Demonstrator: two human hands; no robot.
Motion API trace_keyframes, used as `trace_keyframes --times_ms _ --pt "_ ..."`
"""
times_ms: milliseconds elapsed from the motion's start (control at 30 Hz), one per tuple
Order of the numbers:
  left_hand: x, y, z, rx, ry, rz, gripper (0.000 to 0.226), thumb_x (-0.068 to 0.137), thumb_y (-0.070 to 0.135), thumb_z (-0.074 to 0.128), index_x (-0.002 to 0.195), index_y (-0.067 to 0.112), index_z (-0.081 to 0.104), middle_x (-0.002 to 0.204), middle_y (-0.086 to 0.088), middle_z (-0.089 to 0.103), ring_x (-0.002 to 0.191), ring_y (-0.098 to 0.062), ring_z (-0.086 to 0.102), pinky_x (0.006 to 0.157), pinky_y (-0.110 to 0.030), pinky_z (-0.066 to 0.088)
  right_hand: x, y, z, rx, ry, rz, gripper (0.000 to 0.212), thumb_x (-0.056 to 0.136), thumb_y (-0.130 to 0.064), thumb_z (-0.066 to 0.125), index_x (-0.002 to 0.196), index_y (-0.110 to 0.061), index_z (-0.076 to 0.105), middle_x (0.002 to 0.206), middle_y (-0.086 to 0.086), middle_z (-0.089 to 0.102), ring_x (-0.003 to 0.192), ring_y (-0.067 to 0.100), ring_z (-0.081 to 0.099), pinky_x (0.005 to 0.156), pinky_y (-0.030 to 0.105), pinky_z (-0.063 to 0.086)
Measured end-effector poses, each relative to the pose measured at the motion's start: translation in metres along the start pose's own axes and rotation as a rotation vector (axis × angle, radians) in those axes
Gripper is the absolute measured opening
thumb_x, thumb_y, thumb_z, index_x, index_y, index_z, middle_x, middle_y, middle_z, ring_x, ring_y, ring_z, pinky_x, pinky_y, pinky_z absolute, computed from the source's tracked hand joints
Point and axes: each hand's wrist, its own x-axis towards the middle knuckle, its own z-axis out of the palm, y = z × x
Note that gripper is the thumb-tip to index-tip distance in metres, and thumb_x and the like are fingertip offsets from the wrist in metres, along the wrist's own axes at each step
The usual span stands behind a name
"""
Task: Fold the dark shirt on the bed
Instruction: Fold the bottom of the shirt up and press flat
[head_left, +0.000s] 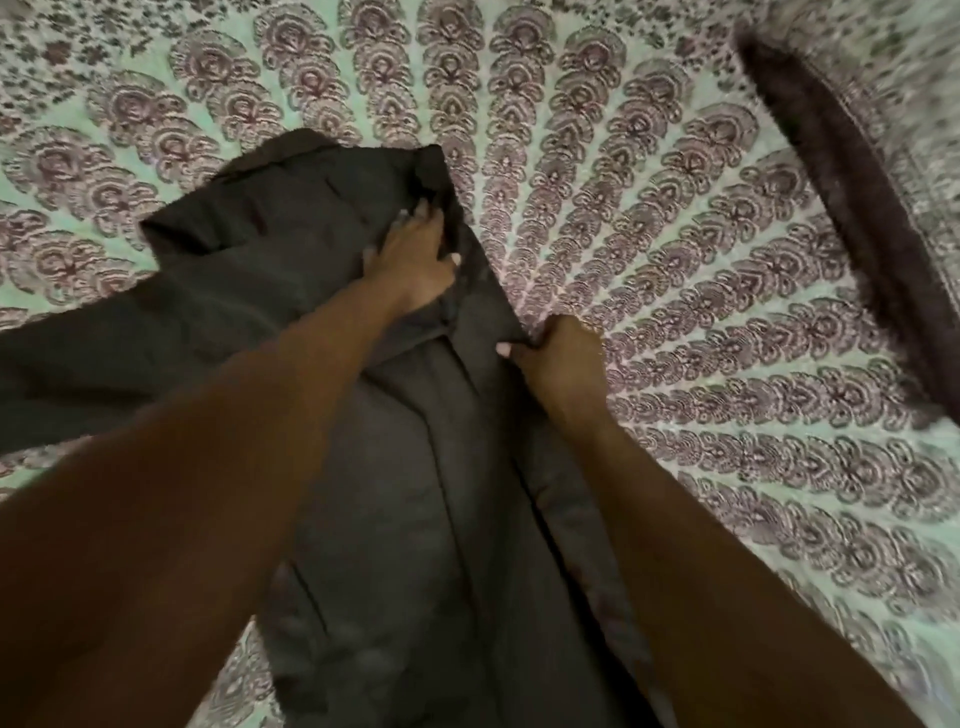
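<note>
The left hand (415, 260) lies flat on the dark shirt (384, 519) near its upper end, fingers stretched out and pressing the cloth. The right hand (561, 358), just beside it, pinches the shirt's right edge between thumb and curled fingers. The shirt lies lengthwise on the bed (675, 249), over a patterned green cover. A dark fuzzy strip (831, 182) lies well apart at the upper right.

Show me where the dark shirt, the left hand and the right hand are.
dark shirt (395, 493): head view, bare front cloth.
left hand (415, 262): head view, back of hand.
right hand (563, 358): head view, back of hand.
</note>
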Motion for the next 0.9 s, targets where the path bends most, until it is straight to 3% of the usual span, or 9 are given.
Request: trace_keyframes --times_ms 133,267,300,433,500,600,700,800,900 --pt "-0.002 0.006 -0.003 0.170 -0.002 0.021 0.077 0.104 0.037 0.054 0.165 0.020 0.011 0.174 -0.002 -0.001 0.160 -0.029 0.004 0.120 -0.067 0.018 -0.009 0.019 -0.009 -0.020 -0.081 0.041 0.045 0.074 -0.046 0.090 0.084 -0.020 0.055 0.088 0.004 0.066 0.086 0.027 0.065 0.073 0.036 0.051" --pt "-0.039 0.020 0.015 0.146 0.340 0.051 0.061 0.098 0.032 0.059 0.153 0.017 0.040 0.167 -0.007 0.025 0.151 -0.035 0.025 0.114 -0.060 0.030 -0.030 0.040 -0.019 -0.107 -0.104 0.029 0.047 0.074 -0.049 0.089 0.084 -0.021 0.052 0.086 0.001 0.064 0.083 0.025 0.063 0.070 0.033 0.047" --pt "-0.047 0.022 0.021 0.151 0.362 0.086 0.057 0.098 0.034 0.058 0.150 0.016 0.044 0.164 -0.007 0.030 0.147 -0.035 0.031 0.111 -0.058 0.033 -0.037 0.044 -0.020 -0.123 -0.110 0.022 0.046 0.076 -0.050 0.088 0.086 -0.022 0.052 0.088 0.001 0.064 0.084 0.026 0.063 0.071 0.034 0.048" --pt "-0.064 0.015 0.043 0.348 0.143 0.102 0.068 0.104 0.045 0.047 0.162 0.019 0.025 0.172 -0.001 0.014 0.155 -0.030 0.019 0.117 -0.056 0.029 -0.058 0.064 -0.024 -0.171 -0.156 -0.036 0.045 0.077 -0.048 0.088 0.082 -0.025 0.049 0.085 -0.002 0.062 0.085 0.025 0.065 0.073 0.035 0.052" --pt "-0.075 0.020 0.044 0.310 0.180 0.077 0.066 0.103 0.041 0.051 0.160 0.017 0.028 0.172 -0.005 0.014 0.155 -0.032 0.019 0.118 -0.055 0.029 -0.066 0.072 -0.029 -0.183 -0.172 -0.041 0.048 0.075 -0.046 0.090 0.078 -0.026 0.046 0.082 -0.003 0.059 0.085 0.024 0.064 0.073 0.035 0.051" --pt "-0.116 0.041 0.056 0.258 0.331 0.109 0.053 0.098 0.030 0.056 0.147 0.012 0.046 0.154 -0.015 0.038 0.137 -0.037 0.041 0.102 -0.052 0.043 -0.084 0.086 -0.036 -0.224 -0.212 -0.044 0.053 0.071 -0.046 0.092 0.076 -0.025 0.044 0.086 -0.001 0.062 0.089 0.026 0.065 0.078 0.040 0.057" --pt "-0.179 0.063 0.094 0.067 0.363 0.127 0.041 0.096 0.023 0.058 0.135 0.010 0.053 0.133 -0.015 0.046 0.118 -0.036 0.052 0.088 -0.050 0.053 -0.106 0.102 -0.041 -0.261 -0.274 -0.070 0.049 0.067 -0.047 0.094 0.089 -0.025 0.056 0.101 0.005 0.070 0.097 0.030 0.069 0.083 0.043 0.060" --pt "-0.247 0.092 0.147 -0.219 0.260 -0.144 0.039 0.099 0.027 0.057 0.136 0.018 0.045 0.125 -0.012 0.056 0.112 -0.036 0.059 0.085 -0.048 0.054 -0.126 0.124 -0.049 -0.256 -0.331 -0.102 0.053 0.067 -0.043 0.095 0.107 -0.022 0.067 0.106 0.002 0.073 0.099 0.027 0.072 0.082 0.039 0.060" --pt "-0.312 0.113 0.209 -0.346 0.236 -0.369 0.050 0.096 0.039 0.059 0.138 0.022 0.035 0.100 -0.012 0.070 0.098 -0.038 0.068 0.079 -0.049 0.057 -0.141 0.148 -0.060 -0.247 -0.352 -0.122 0.044 0.067 -0.039 0.095 0.086 -0.024 0.059 0.085 -0.005 0.067 0.084 0.023 0.068 0.061 0.027 0.044"
